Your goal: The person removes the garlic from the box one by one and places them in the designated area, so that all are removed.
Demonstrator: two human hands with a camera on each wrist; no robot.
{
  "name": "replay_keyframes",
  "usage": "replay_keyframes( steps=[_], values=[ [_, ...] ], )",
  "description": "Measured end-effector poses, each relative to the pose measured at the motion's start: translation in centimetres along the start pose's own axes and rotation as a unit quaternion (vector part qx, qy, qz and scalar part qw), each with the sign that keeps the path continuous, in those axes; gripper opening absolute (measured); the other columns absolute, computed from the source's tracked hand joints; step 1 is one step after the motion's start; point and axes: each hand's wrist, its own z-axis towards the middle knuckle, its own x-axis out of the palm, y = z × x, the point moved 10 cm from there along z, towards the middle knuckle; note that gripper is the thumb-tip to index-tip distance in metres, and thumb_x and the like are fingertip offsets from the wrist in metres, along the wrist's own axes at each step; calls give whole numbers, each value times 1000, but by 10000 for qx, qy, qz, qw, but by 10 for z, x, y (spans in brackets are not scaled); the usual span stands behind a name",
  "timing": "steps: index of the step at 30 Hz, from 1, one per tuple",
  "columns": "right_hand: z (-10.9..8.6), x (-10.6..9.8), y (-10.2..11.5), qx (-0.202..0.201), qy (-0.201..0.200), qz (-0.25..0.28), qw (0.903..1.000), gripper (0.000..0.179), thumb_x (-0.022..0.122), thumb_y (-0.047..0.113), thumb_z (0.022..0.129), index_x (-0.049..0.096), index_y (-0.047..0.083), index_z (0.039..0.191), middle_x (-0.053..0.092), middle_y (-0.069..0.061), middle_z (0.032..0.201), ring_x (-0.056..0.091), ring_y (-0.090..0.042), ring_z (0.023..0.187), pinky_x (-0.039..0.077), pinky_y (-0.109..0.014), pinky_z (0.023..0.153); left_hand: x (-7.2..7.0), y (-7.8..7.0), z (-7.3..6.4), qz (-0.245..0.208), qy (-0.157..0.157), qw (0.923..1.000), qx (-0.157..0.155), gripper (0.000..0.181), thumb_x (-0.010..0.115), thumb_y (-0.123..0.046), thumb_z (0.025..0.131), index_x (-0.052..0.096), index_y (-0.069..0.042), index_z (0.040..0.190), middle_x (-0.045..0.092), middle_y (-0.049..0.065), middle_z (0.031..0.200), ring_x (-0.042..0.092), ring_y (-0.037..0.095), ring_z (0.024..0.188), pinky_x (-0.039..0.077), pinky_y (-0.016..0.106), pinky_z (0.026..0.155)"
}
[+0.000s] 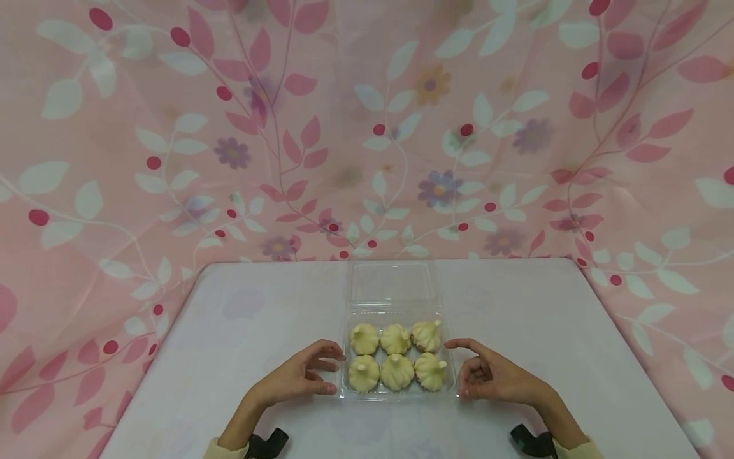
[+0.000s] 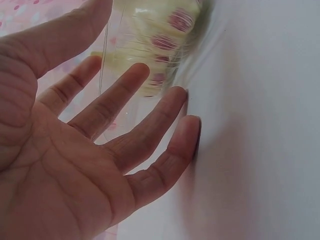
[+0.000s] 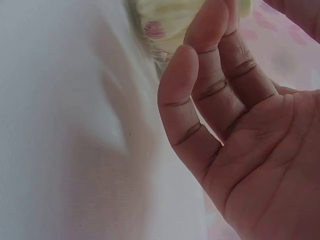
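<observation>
A clear plastic clamshell container (image 1: 401,396) stands on the table with its lid (image 1: 392,284) folded back, away from me. Inside sit two rows of pale yellow, ribbed pieces shaped like garlic bulbs (image 1: 397,371), with stubby tops; reddish-purple patches show low on a piece (image 2: 165,42) in the left wrist view. My left hand (image 1: 304,373) is at the container's left side, fingers loosely bent and holding nothing. On the right side is my right hand (image 1: 496,376), its index finger reaching to the rim and the other fingers loosely curled. Whether either hand touches the plastic I cannot tell.
The table (image 1: 275,306) has a pale cover and rounded far corners. Behind and beside it hangs a pink floral cloth (image 1: 344,127). A dark device is strapped at the left wrist (image 1: 268,443) and another at the right wrist (image 1: 532,441).
</observation>
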Motion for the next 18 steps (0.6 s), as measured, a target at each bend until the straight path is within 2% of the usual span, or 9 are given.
replay_keyframes(
  steps=[6, 11, 15, 18],
  values=[
    [0, -8, 1, -5, -344, -611, 9975, 65, 64, 2, 95, 28, -3, 149, 65, -17, 89, 62, -36, 72, 53, -40, 61, 1, 2, 0, 5, -24, 10000, -46, 62, 77, -14, 87, 44, -11, 139, 55, 11, 134, 54, 33, 123, 48, 41, 88],
    [0, -16, 8, -234, -665, -1080, 9916, 58, 65, 5, 95, 37, -3, 145, 67, -15, 88, 58, -30, 63, 50, -34, 53, 1, 4, 1, 70, -40, 9999, -96, 61, 77, -15, 86, 45, -12, 138, 55, 9, 133, 54, 32, 123, 48, 41, 87],
    [1, -20, 16, -474, -868, -1321, 9863, 51, 67, 5, 94, 46, 1, 140, 66, -10, 84, 55, -21, 57, 48, -29, 50, 0, 4, 1, 68, -36, 9999, -108, 62, 77, -15, 87, 44, -12, 139, 55, 10, 133, 54, 33, 123, 48, 43, 87],
    [3, -21, 19, -466, -985, -1414, 9839, 46, 68, 7, 93, 51, 2, 136, 64, -7, 81, 53, -12, 56, 47, -28, 50, 0, 3, 0, 56, -28, 9999, -100, 62, 77, -15, 87, 44, -11, 139, 56, 10, 133, 54, 33, 123, 47, 43, 87]
  ],
)
